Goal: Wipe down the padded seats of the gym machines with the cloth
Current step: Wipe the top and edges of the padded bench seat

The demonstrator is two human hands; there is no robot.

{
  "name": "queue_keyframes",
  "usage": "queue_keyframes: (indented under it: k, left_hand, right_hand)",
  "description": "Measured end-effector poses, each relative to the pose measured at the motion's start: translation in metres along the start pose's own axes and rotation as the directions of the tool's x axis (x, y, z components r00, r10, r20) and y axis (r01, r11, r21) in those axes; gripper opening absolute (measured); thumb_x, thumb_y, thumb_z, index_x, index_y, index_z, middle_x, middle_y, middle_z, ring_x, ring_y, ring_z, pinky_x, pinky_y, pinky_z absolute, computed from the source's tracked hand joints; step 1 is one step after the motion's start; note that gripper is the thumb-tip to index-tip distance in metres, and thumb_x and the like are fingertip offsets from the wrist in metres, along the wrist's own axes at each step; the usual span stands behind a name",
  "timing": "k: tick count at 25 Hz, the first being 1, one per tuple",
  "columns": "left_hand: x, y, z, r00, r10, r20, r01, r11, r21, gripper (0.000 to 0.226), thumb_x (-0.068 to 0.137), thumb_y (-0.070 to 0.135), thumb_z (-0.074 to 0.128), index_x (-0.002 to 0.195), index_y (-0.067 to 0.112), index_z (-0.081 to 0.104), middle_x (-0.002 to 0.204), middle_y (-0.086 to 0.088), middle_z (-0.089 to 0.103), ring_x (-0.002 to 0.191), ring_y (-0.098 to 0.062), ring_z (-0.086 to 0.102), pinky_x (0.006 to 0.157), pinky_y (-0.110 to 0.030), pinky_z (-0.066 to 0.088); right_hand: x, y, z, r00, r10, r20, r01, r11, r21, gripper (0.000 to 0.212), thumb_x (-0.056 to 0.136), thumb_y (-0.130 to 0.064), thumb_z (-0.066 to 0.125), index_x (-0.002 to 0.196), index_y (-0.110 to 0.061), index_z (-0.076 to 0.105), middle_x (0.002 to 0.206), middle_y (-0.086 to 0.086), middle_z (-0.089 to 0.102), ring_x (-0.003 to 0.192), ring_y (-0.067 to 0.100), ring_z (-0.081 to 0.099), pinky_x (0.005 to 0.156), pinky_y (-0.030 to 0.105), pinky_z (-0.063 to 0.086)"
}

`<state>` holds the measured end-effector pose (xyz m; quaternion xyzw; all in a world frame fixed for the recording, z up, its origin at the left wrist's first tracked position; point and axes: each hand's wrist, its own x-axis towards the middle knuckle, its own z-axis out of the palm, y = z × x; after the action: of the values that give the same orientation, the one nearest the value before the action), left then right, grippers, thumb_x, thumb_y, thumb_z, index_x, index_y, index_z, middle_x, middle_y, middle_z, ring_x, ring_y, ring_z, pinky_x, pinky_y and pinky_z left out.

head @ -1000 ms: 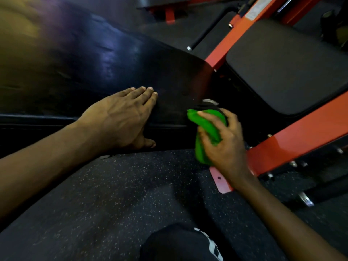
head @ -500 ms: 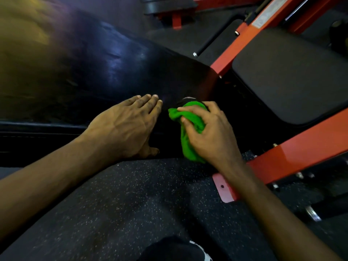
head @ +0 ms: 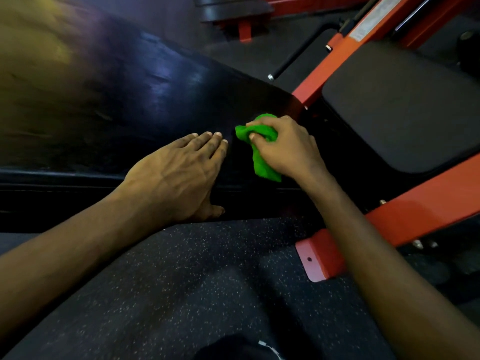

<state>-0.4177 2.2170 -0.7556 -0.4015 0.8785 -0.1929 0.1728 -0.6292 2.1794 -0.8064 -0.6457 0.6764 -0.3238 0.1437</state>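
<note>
**Wiping the right end of the big black pad**

The right hand (head: 285, 149) has its fingers curled tight round a bunched green cloth (head: 262, 165), with the thumb pinching the front fold. It presses the cloth onto the large black pad (head: 155, 94) close to the pad's right end, just beside the orange frame (head: 428, 203). The left hand (head: 179, 175) lies flat on the same pad just left of the cloth. Its fingers are straight and together and hold nothing, and the thumb is tucked over the near edge.

To do this step well, the cloth would likely serve better spread wide under the palm than wadded, so each pass covers more of the surface. Strokes should overlap and run along the pad toward the far left. That stretch is blurred, so I cannot tell how clean it is. The near edge and the corner by the frame deserve a pass too. The bracing hand should lift clear before the cloth reaches its spot. A second dark pad (head: 405, 113) sits to the right, inside the frame.
</note>
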Motion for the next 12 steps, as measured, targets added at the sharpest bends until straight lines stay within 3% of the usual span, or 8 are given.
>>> queue_keyframes:
  k: [6,12]
  left_hand:
    - [-0.002,0.001,0.000,1.000,-0.002,-0.008,0.002,1.000,0.000,0.117,0.081,0.085,0.030,0.156,0.006,-0.012,0.166,-0.014,-0.010,0.154,-0.022,-0.004,0.123,-0.034,0.000]
    - [0.002,-0.002,0.004,0.997,0.005,-0.072,-0.006,1.000,-0.008,0.123,0.067,0.087,0.011,0.157,0.005,-0.005,0.166,-0.015,0.000,0.154,-0.024,0.006,0.123,-0.035,0.005]
  right_hand:
    - [0.053,0.019,-0.007,0.947,0.320,0.011,-0.320,0.947,-0.006,0.031,0.091,-0.044,0.063,0.120,-0.034,0.070,0.128,0.006,0.067,0.122,0.032,0.060,0.094,0.030,0.046]
    - [0.046,-0.043,0.013,0.994,-0.052,0.096,0.049,0.998,0.035,0.032,0.091,-0.048,0.062,0.122,-0.042,0.067,0.129,-0.004,0.067,0.121,0.024,0.060,0.094,0.030,0.047]
